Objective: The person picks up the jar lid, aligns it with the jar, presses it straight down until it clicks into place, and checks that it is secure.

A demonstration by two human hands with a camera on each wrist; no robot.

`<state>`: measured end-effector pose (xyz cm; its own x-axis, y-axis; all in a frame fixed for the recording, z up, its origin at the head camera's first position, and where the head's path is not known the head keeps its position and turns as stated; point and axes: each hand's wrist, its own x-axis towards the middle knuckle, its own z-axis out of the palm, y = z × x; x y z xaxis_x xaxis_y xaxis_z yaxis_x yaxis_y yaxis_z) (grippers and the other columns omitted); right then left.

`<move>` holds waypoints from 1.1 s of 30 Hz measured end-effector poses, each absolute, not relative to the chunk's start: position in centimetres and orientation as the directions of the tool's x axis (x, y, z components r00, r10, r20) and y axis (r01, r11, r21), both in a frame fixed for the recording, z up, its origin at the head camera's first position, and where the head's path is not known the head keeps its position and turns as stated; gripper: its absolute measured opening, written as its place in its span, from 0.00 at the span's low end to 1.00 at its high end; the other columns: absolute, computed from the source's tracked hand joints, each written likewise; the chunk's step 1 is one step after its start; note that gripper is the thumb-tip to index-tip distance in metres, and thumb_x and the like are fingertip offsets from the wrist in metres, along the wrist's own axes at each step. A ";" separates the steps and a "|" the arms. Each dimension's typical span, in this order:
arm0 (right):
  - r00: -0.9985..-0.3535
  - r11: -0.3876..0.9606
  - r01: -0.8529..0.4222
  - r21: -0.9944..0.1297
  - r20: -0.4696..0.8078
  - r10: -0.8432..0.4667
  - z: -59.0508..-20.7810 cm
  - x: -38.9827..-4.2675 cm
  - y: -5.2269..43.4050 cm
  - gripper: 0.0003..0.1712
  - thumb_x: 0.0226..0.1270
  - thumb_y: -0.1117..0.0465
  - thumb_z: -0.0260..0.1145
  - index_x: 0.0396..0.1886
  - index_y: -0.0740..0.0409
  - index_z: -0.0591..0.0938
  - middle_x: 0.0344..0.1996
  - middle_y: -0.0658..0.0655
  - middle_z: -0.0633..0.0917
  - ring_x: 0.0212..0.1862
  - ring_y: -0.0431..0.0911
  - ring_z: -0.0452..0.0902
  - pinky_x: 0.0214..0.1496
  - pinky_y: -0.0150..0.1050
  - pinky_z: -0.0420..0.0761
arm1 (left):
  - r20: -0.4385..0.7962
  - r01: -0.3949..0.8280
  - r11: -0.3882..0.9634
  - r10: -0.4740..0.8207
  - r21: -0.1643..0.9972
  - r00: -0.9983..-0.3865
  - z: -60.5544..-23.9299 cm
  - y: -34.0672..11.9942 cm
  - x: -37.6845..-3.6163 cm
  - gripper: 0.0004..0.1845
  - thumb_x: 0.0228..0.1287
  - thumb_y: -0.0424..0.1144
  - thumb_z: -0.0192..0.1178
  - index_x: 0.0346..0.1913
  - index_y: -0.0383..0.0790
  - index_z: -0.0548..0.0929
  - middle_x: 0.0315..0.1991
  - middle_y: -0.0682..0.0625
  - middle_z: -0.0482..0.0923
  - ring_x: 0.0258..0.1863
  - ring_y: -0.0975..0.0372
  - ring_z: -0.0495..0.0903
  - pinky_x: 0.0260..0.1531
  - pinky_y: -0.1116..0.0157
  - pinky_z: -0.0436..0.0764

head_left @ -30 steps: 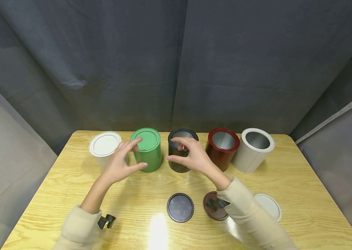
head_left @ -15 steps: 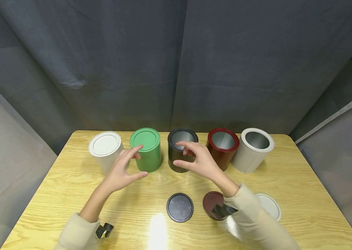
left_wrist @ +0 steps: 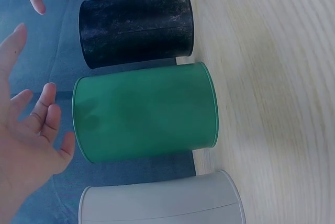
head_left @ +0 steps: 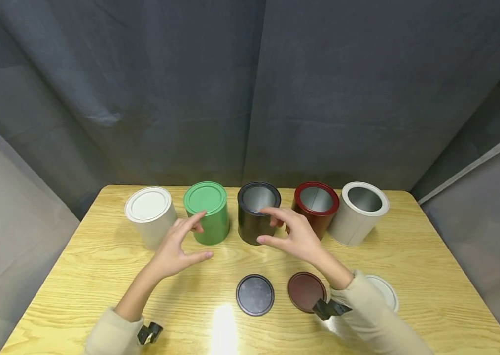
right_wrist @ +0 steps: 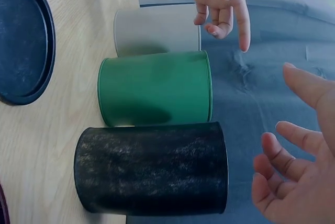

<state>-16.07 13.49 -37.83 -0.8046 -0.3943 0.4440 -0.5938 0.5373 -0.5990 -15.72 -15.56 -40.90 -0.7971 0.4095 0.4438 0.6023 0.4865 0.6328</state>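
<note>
My left hand (head_left: 172, 251) hovers in front of the green can (head_left: 212, 229), thumb and fingers spread apart around nothing. Level with it, my right hand (head_left: 296, 236) hangs before the black can (head_left: 250, 228), also holding nothing, its thumb and forefinger apart. The green can has its lid on, while the black can stands uncovered, its metal inside showing. In the left wrist view the fingers (left_wrist: 39, 114) are beside the green can's top end. In the right wrist view the fingers (right_wrist: 277, 156) stay off to the side of the black can's open end.
A lidded white can (head_left: 154, 231) stands at left. An uncovered dark red can (head_left: 313, 220) and an uncovered off-white can (head_left: 354, 227) stand close together at right. Nearer on the wooden table (head_left: 196, 315) lie a black lid (head_left: 255, 295), a dark red lid (head_left: 305, 291) and a white lid (head_left: 385, 292).
Both hands have drawn back slightly toward the near side of the table. The right hand has also shifted to the right, uncovering more of the black can. Cans and lids stay put.
</note>
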 end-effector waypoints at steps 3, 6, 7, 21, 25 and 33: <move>-0.814 0.538 -0.581 -0.610 0.434 -0.386 -37.9 -15.6 13.9 0.30 0.44 0.58 0.75 0.50 0.58 0.79 0.28 0.47 0.76 0.30 0.40 0.67 0.30 0.36 0.69 | 0.435 0.597 0.492 0.412 0.633 -0.801 -41.0 -15.7 -15.5 0.45 0.39 0.42 0.73 0.64 0.38 0.65 0.38 0.51 0.73 0.41 0.61 0.67 0.42 0.56 0.67; -0.821 0.534 -0.571 -0.624 0.417 -0.390 -38.2 -15.1 14.4 0.30 0.44 0.57 0.75 0.51 0.57 0.78 0.29 0.47 0.76 0.29 0.40 0.65 0.29 0.37 0.68 | 0.437 0.600 0.485 0.414 0.637 -0.799 -41.2 -15.7 -15.4 0.44 0.39 0.41 0.73 0.63 0.38 0.65 0.38 0.53 0.72 0.41 0.62 0.67 0.42 0.55 0.68; -0.822 0.531 -0.569 -0.628 0.413 -0.392 -38.4 -14.9 14.6 0.30 0.44 0.58 0.75 0.51 0.57 0.78 0.29 0.46 0.75 0.29 0.40 0.65 0.30 0.37 0.68 | 0.438 0.600 0.481 0.413 0.640 -0.799 -41.3 -15.7 -15.3 0.44 0.39 0.41 0.73 0.63 0.38 0.65 0.38 0.53 0.72 0.41 0.61 0.67 0.42 0.54 0.68; -0.813 0.481 -0.574 -0.663 0.390 -0.433 -41.2 -13.4 16.5 0.31 0.47 0.57 0.73 0.54 0.54 0.76 0.35 0.45 0.76 0.37 0.39 0.69 0.34 0.37 0.72 | 0.384 0.575 0.483 0.441 0.660 -0.811 -42.8 -15.8 -14.2 0.45 0.40 0.42 0.73 0.64 0.37 0.64 0.41 0.52 0.75 0.43 0.56 0.69 0.44 0.53 0.66; -0.809 0.474 -0.579 -0.663 0.396 -0.433 -42.0 -13.3 16.6 0.32 0.47 0.58 0.74 0.54 0.55 0.76 0.37 0.46 0.77 0.37 0.39 0.69 0.33 0.37 0.73 | 0.377 0.575 0.474 0.451 0.668 -0.809 -43.2 -15.6 -14.1 0.46 0.40 0.43 0.73 0.64 0.37 0.63 0.41 0.51 0.75 0.44 0.57 0.69 0.46 0.52 0.66; -0.801 0.452 -0.591 -0.668 0.417 -0.430 -43.1 -12.9 16.6 0.36 0.41 0.60 0.76 0.54 0.61 0.75 0.38 0.50 0.77 0.37 0.40 0.69 0.33 0.34 0.72 | 0.370 0.578 0.467 0.464 0.669 -0.805 -43.8 -15.3 -13.9 0.46 0.40 0.43 0.73 0.65 0.40 0.63 0.41 0.54 0.74 0.43 0.57 0.69 0.43 0.55 0.67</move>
<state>-12.93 16.57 -43.12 -0.8008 -0.4302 0.4166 -0.5907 0.4524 -0.6682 -13.91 -15.32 -43.84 -0.8045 0.4644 0.3703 0.5777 0.4672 0.6693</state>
